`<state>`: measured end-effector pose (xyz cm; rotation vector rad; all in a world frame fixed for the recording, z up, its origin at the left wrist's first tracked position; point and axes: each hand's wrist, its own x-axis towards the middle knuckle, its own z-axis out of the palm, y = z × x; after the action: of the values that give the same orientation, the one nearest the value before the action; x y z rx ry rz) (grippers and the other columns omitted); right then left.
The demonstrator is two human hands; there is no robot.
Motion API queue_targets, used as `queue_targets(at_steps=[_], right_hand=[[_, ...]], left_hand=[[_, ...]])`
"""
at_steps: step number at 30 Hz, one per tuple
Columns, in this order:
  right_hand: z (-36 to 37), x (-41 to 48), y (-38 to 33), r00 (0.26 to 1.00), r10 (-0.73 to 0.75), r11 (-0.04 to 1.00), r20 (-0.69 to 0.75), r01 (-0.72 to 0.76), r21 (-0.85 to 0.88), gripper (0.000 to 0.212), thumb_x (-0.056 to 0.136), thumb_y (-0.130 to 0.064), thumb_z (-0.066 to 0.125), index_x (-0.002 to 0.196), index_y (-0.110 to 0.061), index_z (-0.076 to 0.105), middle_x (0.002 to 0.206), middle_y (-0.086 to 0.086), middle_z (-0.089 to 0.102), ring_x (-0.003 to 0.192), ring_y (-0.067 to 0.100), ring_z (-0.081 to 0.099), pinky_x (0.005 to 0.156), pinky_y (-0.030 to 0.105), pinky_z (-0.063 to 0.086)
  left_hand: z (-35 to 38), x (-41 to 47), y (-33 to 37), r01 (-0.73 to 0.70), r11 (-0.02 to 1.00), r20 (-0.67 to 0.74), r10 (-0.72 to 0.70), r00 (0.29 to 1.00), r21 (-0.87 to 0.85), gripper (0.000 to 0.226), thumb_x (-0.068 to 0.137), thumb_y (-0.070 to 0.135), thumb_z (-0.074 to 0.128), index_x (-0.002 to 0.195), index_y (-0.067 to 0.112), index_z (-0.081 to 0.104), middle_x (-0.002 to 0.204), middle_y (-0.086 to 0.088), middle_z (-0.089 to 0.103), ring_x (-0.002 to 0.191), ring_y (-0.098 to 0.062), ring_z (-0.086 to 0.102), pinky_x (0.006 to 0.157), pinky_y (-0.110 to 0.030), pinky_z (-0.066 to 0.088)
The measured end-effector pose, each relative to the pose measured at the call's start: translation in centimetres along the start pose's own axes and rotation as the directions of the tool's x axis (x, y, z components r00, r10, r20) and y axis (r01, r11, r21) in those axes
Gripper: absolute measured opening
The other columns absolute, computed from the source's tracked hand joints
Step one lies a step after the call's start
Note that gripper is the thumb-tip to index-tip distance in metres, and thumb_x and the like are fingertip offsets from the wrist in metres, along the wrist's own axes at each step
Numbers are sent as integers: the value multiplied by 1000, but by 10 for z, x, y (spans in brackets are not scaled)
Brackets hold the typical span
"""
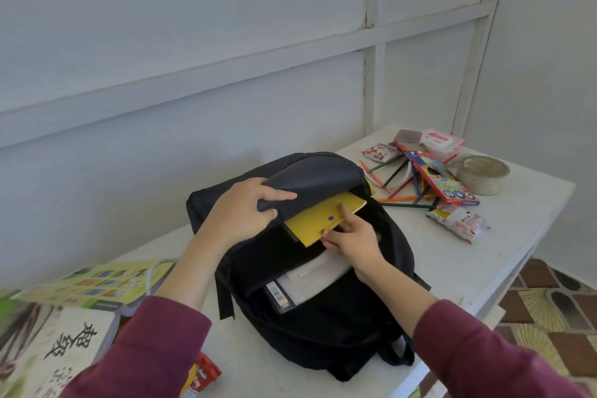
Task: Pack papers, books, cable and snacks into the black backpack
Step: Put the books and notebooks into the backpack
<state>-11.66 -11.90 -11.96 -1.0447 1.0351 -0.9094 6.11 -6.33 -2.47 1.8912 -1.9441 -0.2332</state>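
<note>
The black backpack is laid open on the white desk. Its flap is gripped and held up by the left hand, fingers curled round the edge. A yellow book (half under the flap) is pinched at its lower edge by the right hand, index finger laid on the cover. White papers are seen inside the backpack. Two snack packets are left among coloured pencils at the right; a white cable is draped over books at the left.
</note>
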Motion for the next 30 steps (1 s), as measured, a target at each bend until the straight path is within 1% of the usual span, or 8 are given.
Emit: queue_targets(at_steps=[3, 6, 9, 11, 13, 16, 21, 30], right_hand=[[14, 4, -6, 1000, -13, 957, -21, 6, -290, 73, 92, -13, 58, 150, -21, 15, 108, 5, 64, 53, 7, 61, 49, 19, 53], [21, -7, -4, 973, -229, 669, -31, 134, -731, 60, 95, -32, 50, 148, -20, 23, 104, 2, 64, 81, 8, 59, 64, 19, 48], [20, -27, 15, 863, -480, 299, 159, 331, -895, 61, 95, -38, 44, 148, -22, 19, 147, 3, 33, 130, 18, 35, 100, 28, 37], [18, -30, 25, 867, -375, 120, 328, 396, -910, 65, 98, -43, 31, 150, -21, -1, 158, 3, -1, 145, 23, 0, 115, 38, 6], [16, -23, 36, 891, -248, 24, 381, 398, -917, 65, 94, -52, 8, 145, -23, -17, 156, 5, -18, 138, 22, -24, 109, 42, -14], [14, -8, 40, 893, -230, 7, 387, 399, -917, 68, 79, -56, -11, 139, -27, -25, 155, 4, -21, 133, 20, -29, 106, 42, -19], [13, 11, 30, 897, -209, 72, 389, 411, -909, 61, 100, -44, 20, 147, -26, -15, 155, 2, -21, 142, 21, -18, 108, 36, -16], [18, 19, 27, 906, -180, 34, 383, 395, -918, 63, 99, -46, 20, 147, -26, -14, 156, 3, -19, 143, 24, -17, 113, 45, -12]], left_hand=[[0, 1, -1, 20, 999, 12, -20, 1000, -28, 42, 89, 11, 58, 113, 45, 60, 134, 6, 48, 121, -18, 46, 91, -23, 35], [-2, 1, -4, 37, 999, 22, -36, 999, -29, 43, 89, 12, 58, 115, 46, 59, 135, 6, 47, 123, -18, 44, 93, -24, 34], [-3, 1, -5, 35, 998, 23, -34, 999, -53, 43, 89, 12, 59, 114, 47, 59, 135, 7, 46, 124, -16, 43, 94, -23, 32], [-3, 2, -6, 33, 998, 19, -32, 999, -61, 44, 89, 13, 59, 112, 50, 59, 138, 6, 45, 127, -17, 41, 99, -26, 33], [-5, 2, -6, 35, 997, 13, -34, 999, -65, 44, 88, 13, 60, 111, 51, 59, 139, 7, 44, 128, -16, 41, 98, -26, 33], [-6, 2, -4, 19, 998, 6, -18, 1000, -57, 44, 88, 12, 60, 112, 49, 60, 136, 9, 46, 125, -14, 43, 93, -21, 32], [-6, 3, -5, 45, 999, 19, -45, 999, -13, 44, 89, 15, 59, 113, 51, 58, 144, 7, 40, 131, -17, 38, 104, -32, 32], [-1, 5, -13, 41, 998, 22, -40, 999, -42, 46, 88, 17, 61, 109, 57, 57, 137, 11, 46, 126, -13, 43, 104, -37, 38]])
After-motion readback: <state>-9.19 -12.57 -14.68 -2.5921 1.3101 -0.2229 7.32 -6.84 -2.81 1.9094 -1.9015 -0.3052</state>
